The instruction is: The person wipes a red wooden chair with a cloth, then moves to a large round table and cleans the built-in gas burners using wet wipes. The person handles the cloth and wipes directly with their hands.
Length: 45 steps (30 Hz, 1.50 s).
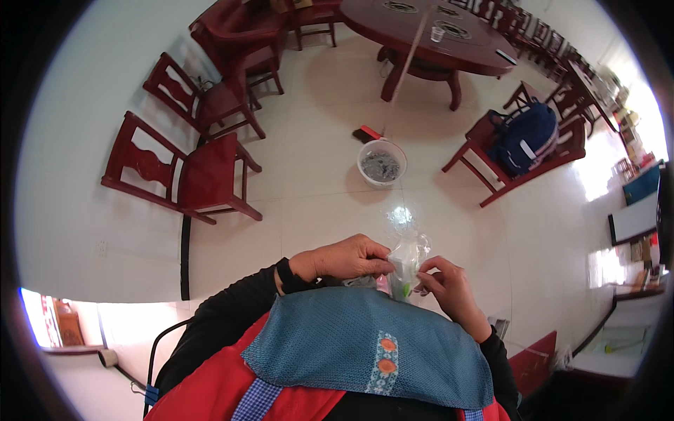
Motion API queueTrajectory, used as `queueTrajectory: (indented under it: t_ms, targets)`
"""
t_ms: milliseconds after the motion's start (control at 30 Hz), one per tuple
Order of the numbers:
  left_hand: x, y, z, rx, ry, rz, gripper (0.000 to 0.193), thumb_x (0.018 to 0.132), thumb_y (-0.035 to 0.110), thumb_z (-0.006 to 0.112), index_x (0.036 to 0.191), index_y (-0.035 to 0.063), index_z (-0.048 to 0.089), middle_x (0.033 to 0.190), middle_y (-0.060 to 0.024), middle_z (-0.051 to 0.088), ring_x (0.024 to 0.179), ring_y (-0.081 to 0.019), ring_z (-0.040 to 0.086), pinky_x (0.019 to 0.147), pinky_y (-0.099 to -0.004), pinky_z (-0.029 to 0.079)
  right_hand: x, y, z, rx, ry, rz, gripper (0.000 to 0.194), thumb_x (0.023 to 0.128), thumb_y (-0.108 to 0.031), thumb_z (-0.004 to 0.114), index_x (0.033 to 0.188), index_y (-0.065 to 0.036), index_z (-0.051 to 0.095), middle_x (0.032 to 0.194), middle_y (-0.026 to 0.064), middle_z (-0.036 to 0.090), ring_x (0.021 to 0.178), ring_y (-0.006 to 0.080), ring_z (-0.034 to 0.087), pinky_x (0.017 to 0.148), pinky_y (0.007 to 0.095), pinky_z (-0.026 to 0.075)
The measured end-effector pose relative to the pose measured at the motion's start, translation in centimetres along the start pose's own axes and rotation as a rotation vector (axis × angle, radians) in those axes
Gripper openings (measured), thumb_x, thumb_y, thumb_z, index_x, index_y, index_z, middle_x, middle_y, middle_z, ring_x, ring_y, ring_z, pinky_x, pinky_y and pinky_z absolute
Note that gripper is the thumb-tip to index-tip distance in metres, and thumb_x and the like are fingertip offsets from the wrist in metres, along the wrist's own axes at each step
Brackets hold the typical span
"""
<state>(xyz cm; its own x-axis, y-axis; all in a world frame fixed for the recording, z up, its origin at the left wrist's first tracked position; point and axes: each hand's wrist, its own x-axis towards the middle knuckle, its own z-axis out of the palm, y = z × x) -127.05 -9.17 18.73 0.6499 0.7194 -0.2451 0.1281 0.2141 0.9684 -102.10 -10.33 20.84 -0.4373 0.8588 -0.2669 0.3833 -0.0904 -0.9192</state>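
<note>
A clear plastic bag (406,259) is stretched upright between my two hands, just beyond the blue cloth (337,337) across my front. Something pale and a bright green piece show through the bag; what they are I cannot tell. On the left side, my left hand (350,258) pinches the bag between thumb and fingers. My right hand (447,281) grips the opposite edge with its fingertips. Below my left hand, a bit of pink and grey material is partly hidden by the cloth.
Ahead on the tiled floor stands a white bucket (382,184) holding greyish contents, beside a red-handled brush (371,133). Red wooden chairs (208,173) line the left wall. A blue backpack (526,139) rests on a chair at right. Farther back is a round table (363,23).
</note>
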Motion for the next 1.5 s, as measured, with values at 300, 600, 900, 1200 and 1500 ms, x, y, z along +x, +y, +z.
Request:
queueTrajectory:
  t_ms: [300,600,900,1200,1500]
  targets:
    - [0.4,2.3,-8.1,0.155,0.294,-0.135,0.025,0.091,0.024,0.06,0.094,-0.0002,0.066,0.074,-0.0005,0.064,0.07,-0.0064,0.055,0.067,-0.0235,0.046,15.3,-2.1,-1.4,0.13,-0.491,0.11,0.016,0.088,-0.012,0.065,0.091,0.004,0.064,0.068,0.0027,0.06,0.055,0.0078,0.057,0.05,0.0241,0.048]
    - [-6.2,-0.8,-18.5,0.0,0.665,-0.048,0.026,0.092,0.026,0.059,0.088,0.0009,0.066,0.071,0.0003,0.06,0.068,-0.0057,0.052,0.064,-0.0237,0.044,31.0,-7.8,8.6,-0.059,-0.635,-0.184,0.019,0.088,-0.01,0.063,0.105,-0.001,0.063,0.071,0.003,0.059,0.059,0.0084,0.058,0.053,0.0231,0.048]
    - [-8.8,0.3,-34.6,0.137,0.617,-0.021,0.023,0.091,0.023,0.058,0.094,0.0009,0.064,0.073,-0.0028,0.063,0.068,-0.0096,0.056,0.065,-0.0255,0.046,44.2,-12.6,14.3,0.0,-0.724,-0.04,0.014,0.09,-0.011,0.06,0.098,0.0,0.06,0.077,0.0012,0.058,0.059,0.0068,0.053,0.053,0.0228,0.045]
    - [-8.3,-3.4,-47.4,-0.005,1.015,-0.078,0.02,0.091,0.02,0.055,0.094,0.0029,0.064,0.073,-0.0021,0.062,0.067,-0.0082,0.055,0.063,-0.0244,0.045,59.2,-13.2,12.9,0.169,-0.68,0.16,0.011,0.093,-0.014,0.056,0.095,-0.004,0.06,0.07,-0.0022,0.056,0.055,0.0052,0.047,0.048,0.021,0.038]
    - [-15.3,-3.7,-56.2,-0.339,1.826,-0.146,0.018,0.091,0.018,0.055,0.097,0.0039,0.063,0.083,-0.0017,0.062,0.072,-0.0093,0.056,0.065,-0.023,0.046,76.7,-16.7,10.0,0.144,-0.812,0.263,0.006,0.09,-0.01,0.057,0.09,-0.005,0.061,0.067,-0.0006,0.057,0.053,0.0073,0.05,0.048,0.0218,0.039]
